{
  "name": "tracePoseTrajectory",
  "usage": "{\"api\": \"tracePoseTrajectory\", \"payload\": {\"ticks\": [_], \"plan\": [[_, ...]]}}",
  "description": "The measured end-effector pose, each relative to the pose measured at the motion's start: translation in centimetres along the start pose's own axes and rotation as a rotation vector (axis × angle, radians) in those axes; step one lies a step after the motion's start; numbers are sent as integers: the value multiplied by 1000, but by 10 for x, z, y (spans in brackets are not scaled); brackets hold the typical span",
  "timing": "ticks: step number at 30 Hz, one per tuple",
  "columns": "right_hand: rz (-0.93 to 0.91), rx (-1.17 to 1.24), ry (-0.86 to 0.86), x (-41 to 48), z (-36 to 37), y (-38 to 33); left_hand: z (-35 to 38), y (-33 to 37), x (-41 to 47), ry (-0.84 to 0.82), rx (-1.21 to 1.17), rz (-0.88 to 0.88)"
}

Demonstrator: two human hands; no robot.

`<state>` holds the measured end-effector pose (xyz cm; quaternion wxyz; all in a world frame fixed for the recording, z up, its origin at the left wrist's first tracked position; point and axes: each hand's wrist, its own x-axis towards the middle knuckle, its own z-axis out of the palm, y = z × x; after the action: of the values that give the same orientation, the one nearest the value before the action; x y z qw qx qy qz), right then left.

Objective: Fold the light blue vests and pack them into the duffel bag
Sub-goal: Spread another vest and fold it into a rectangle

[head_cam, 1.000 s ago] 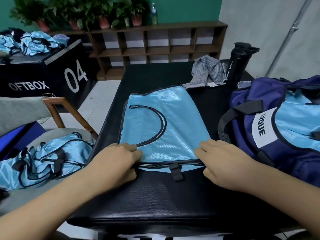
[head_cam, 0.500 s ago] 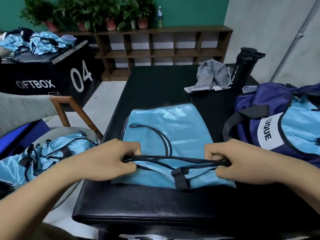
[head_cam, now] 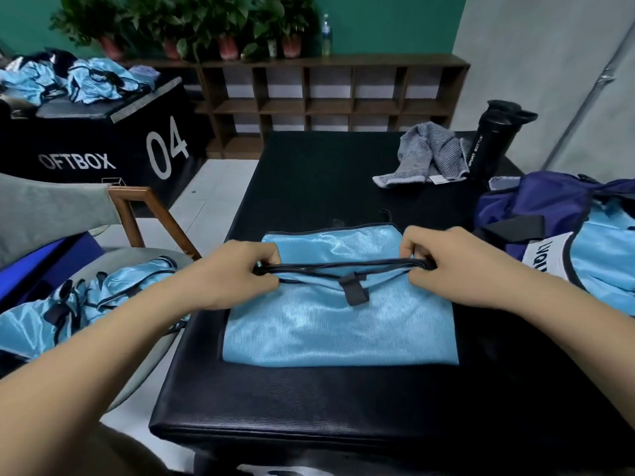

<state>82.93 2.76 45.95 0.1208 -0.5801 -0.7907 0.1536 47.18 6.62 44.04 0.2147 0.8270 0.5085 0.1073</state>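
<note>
Light blue vest [head_cam: 340,324]: lying on the black desk [head_cam: 309,407] toward the front edge, folded over on itself (shiny mesh stuff with dark trim). Its trimmed edge is lifted a little and pulled taut between both hands.
Left hand [head_cam: 233,273]: fingers and thumb curled in, pinching the left end of that dark trim.
Right hand [head_cam: 457,266]: same deal at the right end, thumb and fingers clamped on the trim.
Strap tab [head_cam: 355,292]: small black loop hanging off the middle of the held edge, resting on the blue fabric.
Duffel bag [head_cam: 536,204]: navy, on the right side of the desk just beside the right hand. A packed vest [head_cam: 604,266] shows at its open top, can't tell how far in it sits.
Vest pile [head_cam: 86,304]: crumpled bunch on a grey chair [head_cam: 130,257] left of the desk.
Back of desk: grey striped towel [head_cam: 429,156], with a black sport bottle [head_cam: 491,142] standing upright right next to it.
Background: black box [head_cam: 86,159] marked 04 with heaped vests [head_cam: 92,80] on top, and a wooden shelf [head_cam: 326,94] with potted plants [head_cam: 223,25] along it.
</note>
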Motion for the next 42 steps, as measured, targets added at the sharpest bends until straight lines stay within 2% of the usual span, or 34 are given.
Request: {"api": "tracePoseTrajectory", "payload": {"ticks": [8,18,23,27,30,34,42], "plan": [[78,-104,26,68,10,15,10,-24,51,200,22,-39],[130,-292,77,107,23,26,25,-55,97,266,38,-90],[43,-686,372,108,38,29,33,-65,103,342,74,-101],[-158,-586,531,90,57,4,31,-50,100,451,163,1],[-261,-484,492,72,86,1,38,-23,90,370,143,192],[-210,-442,458,66,108,20,65,-4,83,149,123,360],[-122,-462,408,63,111,22,77,-8,92,104,98,398]]}}
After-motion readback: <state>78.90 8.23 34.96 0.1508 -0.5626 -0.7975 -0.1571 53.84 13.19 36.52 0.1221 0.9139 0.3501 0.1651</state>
